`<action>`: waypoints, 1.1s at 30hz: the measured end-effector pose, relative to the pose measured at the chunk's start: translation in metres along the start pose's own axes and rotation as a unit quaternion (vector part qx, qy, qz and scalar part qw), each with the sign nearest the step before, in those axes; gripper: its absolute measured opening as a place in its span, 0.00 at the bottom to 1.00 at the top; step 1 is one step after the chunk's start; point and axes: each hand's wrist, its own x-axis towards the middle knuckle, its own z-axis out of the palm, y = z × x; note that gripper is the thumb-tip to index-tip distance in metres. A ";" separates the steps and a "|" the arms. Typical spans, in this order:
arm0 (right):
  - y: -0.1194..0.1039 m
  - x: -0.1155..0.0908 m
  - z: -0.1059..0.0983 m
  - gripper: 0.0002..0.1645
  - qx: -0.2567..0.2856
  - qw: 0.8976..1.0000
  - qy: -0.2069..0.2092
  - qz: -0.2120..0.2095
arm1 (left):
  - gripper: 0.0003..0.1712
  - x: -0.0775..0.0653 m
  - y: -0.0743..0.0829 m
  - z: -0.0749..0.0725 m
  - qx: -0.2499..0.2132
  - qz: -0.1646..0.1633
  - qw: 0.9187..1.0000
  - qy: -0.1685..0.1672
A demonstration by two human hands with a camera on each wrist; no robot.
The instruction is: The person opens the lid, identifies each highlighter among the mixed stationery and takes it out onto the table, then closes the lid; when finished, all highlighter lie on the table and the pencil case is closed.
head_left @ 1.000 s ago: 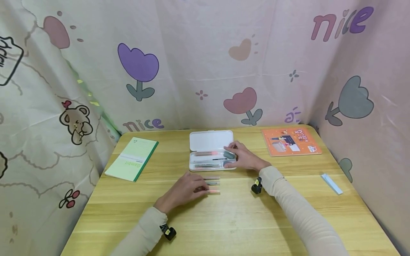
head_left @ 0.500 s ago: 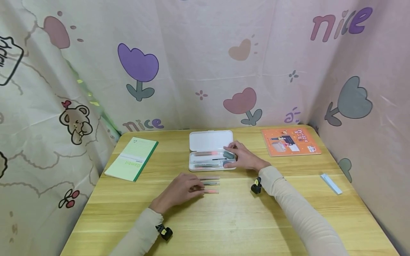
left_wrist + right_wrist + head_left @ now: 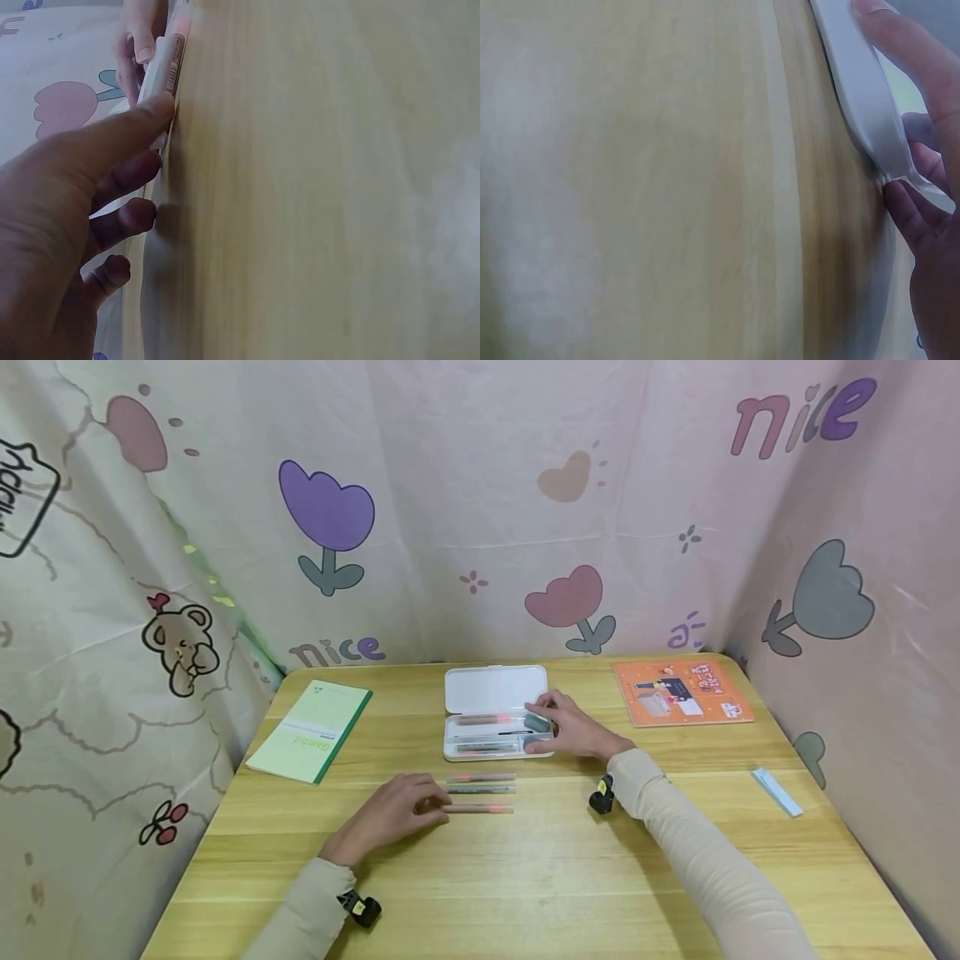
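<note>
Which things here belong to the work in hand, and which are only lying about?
In use, it seems:
case, held by the right hand
three loose pens, the nearest at the left hand

Apparently just lying about:
notebook
orange book
blue strip

The right hand hides part of the pencil case. Nearer than the case, the left hand obscures the closest pen's left tip. Right of the case, the booklet's smaller lettering is illegible.
</note>
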 end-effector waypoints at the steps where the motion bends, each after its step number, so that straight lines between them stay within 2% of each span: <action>1: 0.000 0.000 0.000 0.57 0.000 1.000 0.000 -0.001 | 0.10 0.000 0.000 0.000 -0.001 -0.001 1.000 -0.001; 11: 0.001 -0.001 0.000 0.59 0.002 1.000 0.006 -0.009 | 0.09 0.001 -0.003 0.002 -0.021 -0.002 1.000 0.001; 14: 0.000 -0.001 0.000 0.58 0.002 1.000 0.005 -0.004 | 0.09 0.001 -0.003 0.000 -0.043 -0.019 0.999 0.003; 19: 0.001 0.000 0.001 0.58 -0.003 1.000 0.009 -0.004 | 0.10 0.006 -0.009 -0.012 -0.087 -0.068 0.994 0.022; 21: 0.002 0.000 0.001 0.57 -0.003 1.000 0.012 -0.006 | 0.09 0.013 -0.014 -0.018 -0.089 -0.085 0.992 0.035; 26: 0.003 0.000 0.000 0.57 -0.002 1.000 0.014 -0.008 | 0.08 0.039 -0.029 -0.026 -0.079 -0.099 0.990 0.061; 30: 0.004 0.000 0.001 0.59 0.002 1.000 0.011 -0.007 | 0.10 0.062 -0.034 -0.028 -0.068 -0.106 0.990 0.058; 33: 0.004 0.001 0.002 0.59 0.004 1.000 0.010 -0.004 | 0.11 0.077 -0.035 -0.029 -0.048 -0.096 0.993 0.051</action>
